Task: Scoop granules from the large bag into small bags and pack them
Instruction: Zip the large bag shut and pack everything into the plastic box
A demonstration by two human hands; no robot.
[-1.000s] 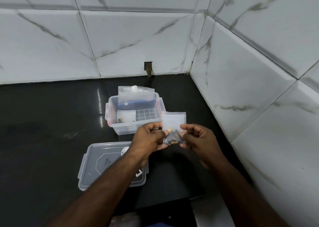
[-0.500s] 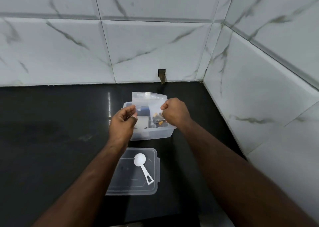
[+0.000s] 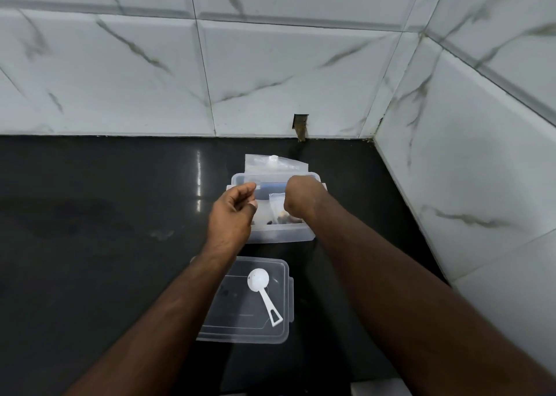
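1. Head view is showing a black countertop (image 3: 90, 245) meeting white marble-look wall tiles (image 3: 270, 79), with a clear plastic box (image 3: 282, 236) sitting on it near the corner.
2. Nearer the person than the box, the box's clear lid (image 3: 240, 329) is lying flat on the countertop, and a white scoop (image 3: 262, 287) is resting on the lid, bowl toward the box.
3. Both forearms are reaching over the lid and are hiding part of the box's front.
4. Inside the box, a large clear bag (image 3: 270, 164) is standing against the far wall, its top rising above the rim.
5. Also inside, a small bag (image 3: 276, 206) with dark and tan granules at its bottom is standing just beside the right hand (image 3: 301, 197).
6. That hand is curling over the box; whether it is gripping the small bag cannot be told.
7. Over the box's left edge, the left hand (image 3: 234, 209) is hovering with loosely curled fingers, holding nothing visible.
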